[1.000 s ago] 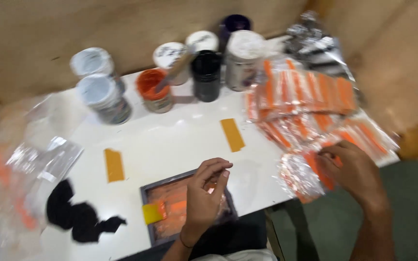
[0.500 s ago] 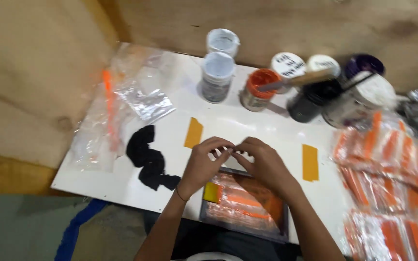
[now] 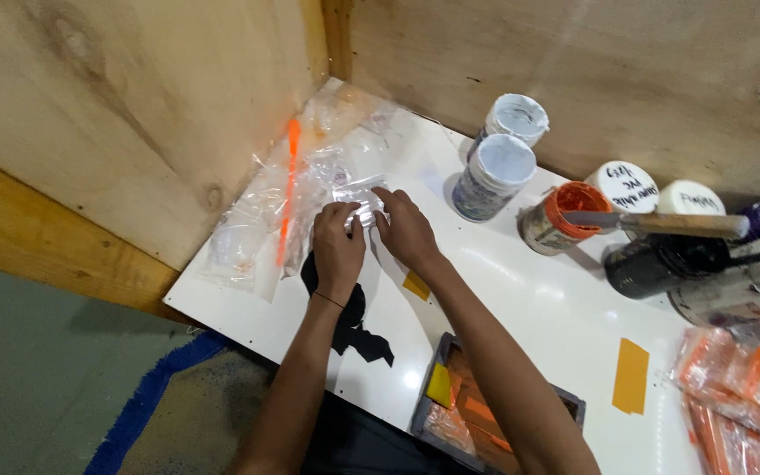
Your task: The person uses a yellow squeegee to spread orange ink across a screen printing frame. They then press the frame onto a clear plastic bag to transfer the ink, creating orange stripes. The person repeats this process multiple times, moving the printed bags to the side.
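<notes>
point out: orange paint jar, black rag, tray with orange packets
orange paint jar [image 3: 566,211], head view, on the orange rim
black rag [image 3: 355,324], head view, on its middle, below the left wrist
tray [image 3: 426,412], head view, on its grey left edge

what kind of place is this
Probably a small screen-printing or packing workbench: opened ink jars along plywood walls, clear plastic bags under both hands, and a small framed screen on the white table.

A heap of clear plastic bags [image 3: 305,189], one holding an orange stick, is piled in the table's far left corner. More clear bags of orange pieces [image 3: 741,383] are stacked at the right edge. White hand-lettered lids [image 3: 624,183] are seen on two jars.
</notes>
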